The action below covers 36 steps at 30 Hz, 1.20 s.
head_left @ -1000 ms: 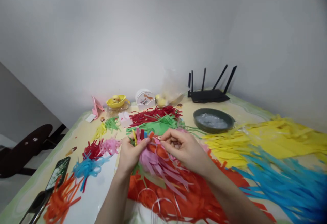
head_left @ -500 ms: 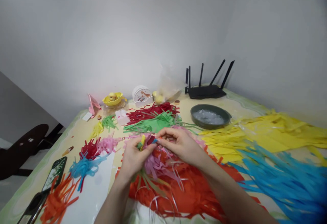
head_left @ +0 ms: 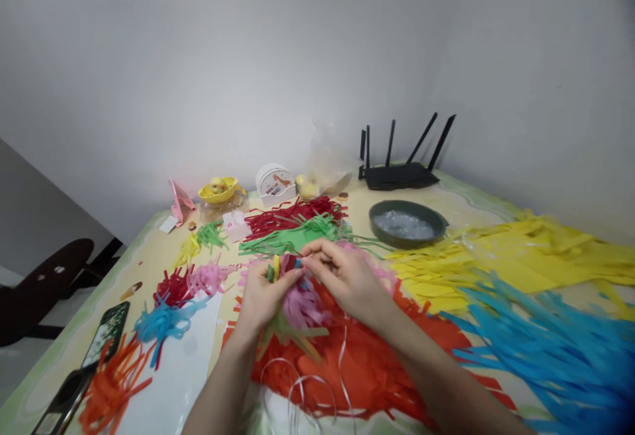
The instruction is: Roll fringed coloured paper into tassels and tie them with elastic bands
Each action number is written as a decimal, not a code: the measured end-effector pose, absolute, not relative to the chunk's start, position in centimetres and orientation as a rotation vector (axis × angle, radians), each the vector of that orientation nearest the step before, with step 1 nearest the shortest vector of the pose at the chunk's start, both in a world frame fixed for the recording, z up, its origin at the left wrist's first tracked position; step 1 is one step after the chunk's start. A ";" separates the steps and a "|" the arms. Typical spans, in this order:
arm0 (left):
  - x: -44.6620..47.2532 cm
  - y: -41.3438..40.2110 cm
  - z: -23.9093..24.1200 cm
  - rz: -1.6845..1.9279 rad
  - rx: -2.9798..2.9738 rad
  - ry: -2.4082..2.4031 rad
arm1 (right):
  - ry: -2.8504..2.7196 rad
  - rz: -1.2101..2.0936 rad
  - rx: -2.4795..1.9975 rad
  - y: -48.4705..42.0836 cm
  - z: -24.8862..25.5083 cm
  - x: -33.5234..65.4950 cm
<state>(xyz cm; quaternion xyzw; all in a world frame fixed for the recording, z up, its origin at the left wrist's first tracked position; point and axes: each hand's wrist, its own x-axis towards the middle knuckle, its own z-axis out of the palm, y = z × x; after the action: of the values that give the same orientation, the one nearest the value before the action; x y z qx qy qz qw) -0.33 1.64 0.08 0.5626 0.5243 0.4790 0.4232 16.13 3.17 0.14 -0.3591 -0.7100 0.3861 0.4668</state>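
**Strip bundle, held at the gathered ends between two hands**

The left hand [head_left: 262, 297] is closing firmly around a multicoloured strip bundle [head_left: 303, 303], its short ends poking up above the thumb, its pink lengths hanging below. The right hand [head_left: 342, 277] is narrowing to a pinch against those ends; cannot tell what, if anything, is sitting between the fingertips.

Handling, my judgement: the left thumb should be pressing just under the ends, holding them level; the right fingertips should be working close to that thumb, lightly, since the strips look thin and liable to slip or tear.

Below the hands, white ribbon loops [head_left: 298, 381] are lying near orange-red strips [head_left: 367, 372]. Left of the left hand, blue [head_left: 166, 321] and orange tufts [head_left: 112, 389] are resting by a phone [head_left: 106, 336]. Right of the right hand, blue strips [head_left: 540, 349] and yellow strips [head_left: 540, 256] are spreading over the surface [head_left: 141, 250].

Beyond the hands: green strips [head_left: 292, 242], then dark red strips [head_left: 307, 213]; a dark bowl [head_left: 397, 242] and a black router [head_left: 401, 176] are standing farther right. Pale walls [head_left: 317, 58] are closing the view.
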 end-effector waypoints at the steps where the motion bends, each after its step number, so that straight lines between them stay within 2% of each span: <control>1: -0.3 1.6 0.1 1.211 1.406 1.296 | -1.761 0.950 -0.887 3.2 0.0 15.9; 9: -0.8 2.5 0.2 1.065 1.171 0.949 | -1.595 1.210 -0.661 4.0 -0.1 16.1; 16: -1.4 2.2 -0.1 1.398 1.091 1.143 | -1.617 0.837 -0.907 2.6 -0.1 16.0; 23: -0.8 1.4 0.0 1.446 1.359 1.281 | -1.705 0.850 -0.905 2.4 -0.2 15.4; 26: -0.6 1.4 0.2 1.444 1.585 1.314 | -1.669 0.949 -0.903 2.7 -0.4 15.4; 32: -1.0 1.6 0.0 1.435 1.801 1.362 | -1.589 1.357 -0.773 3.4 -0.5 15.5; 36: -1.2 1.8 0.2 1.381 1.813 1.323 | -1.579 1.395 -0.754 3.6 -0.5 15.5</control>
<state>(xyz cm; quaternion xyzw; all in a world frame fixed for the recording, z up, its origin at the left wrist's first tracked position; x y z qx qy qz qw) -1.23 1.84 0.16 0.6660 0.4860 0.5073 0.2507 15.46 3.58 -0.54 -0.3030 -0.6348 0.5610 0.4365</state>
